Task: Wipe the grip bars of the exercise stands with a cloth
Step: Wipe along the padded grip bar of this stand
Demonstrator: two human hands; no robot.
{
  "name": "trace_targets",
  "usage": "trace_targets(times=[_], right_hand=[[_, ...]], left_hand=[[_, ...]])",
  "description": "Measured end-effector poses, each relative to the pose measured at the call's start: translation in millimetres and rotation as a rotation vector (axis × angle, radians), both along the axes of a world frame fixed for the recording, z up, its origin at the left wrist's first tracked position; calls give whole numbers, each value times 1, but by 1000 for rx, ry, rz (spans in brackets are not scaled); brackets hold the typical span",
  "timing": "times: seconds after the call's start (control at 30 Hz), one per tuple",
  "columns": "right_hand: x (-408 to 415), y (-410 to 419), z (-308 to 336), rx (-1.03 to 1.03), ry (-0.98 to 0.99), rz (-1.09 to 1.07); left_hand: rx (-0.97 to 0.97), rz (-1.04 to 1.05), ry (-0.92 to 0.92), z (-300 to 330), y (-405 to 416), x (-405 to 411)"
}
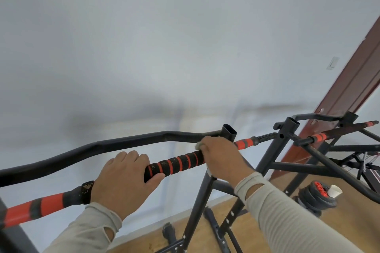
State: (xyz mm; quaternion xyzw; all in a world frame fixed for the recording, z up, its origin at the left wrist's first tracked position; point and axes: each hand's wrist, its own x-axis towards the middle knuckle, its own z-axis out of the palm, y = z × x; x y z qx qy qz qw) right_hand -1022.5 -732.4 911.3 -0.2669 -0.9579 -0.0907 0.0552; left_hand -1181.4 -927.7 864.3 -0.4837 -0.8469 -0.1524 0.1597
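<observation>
From the head view, our left hand (123, 178) wraps the striped foam grip bar (174, 163) while our right hand (221, 156) presses a barely visible cloth (199, 145) around it. The foam looks soft and grippy; we squeeze lightly.

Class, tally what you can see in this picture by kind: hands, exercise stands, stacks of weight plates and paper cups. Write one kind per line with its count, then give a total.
Hands: 2, the left hand and the right hand, both on the nearest grip bar
Exercise stands: 2, near stand, far stand
Weight plate stacks: 1
Paper cups: 1
Total: 6
</observation>
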Motion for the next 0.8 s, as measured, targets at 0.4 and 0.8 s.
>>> trace_targets(times=[0.4,0.8], right_hand=[[28,33,1,126,-19,75],[-9,-45,-21,-45,287,153]], left_hand=[[-22,11,-27,6,-2,4],[-46,24,-21,4,-2,5]])
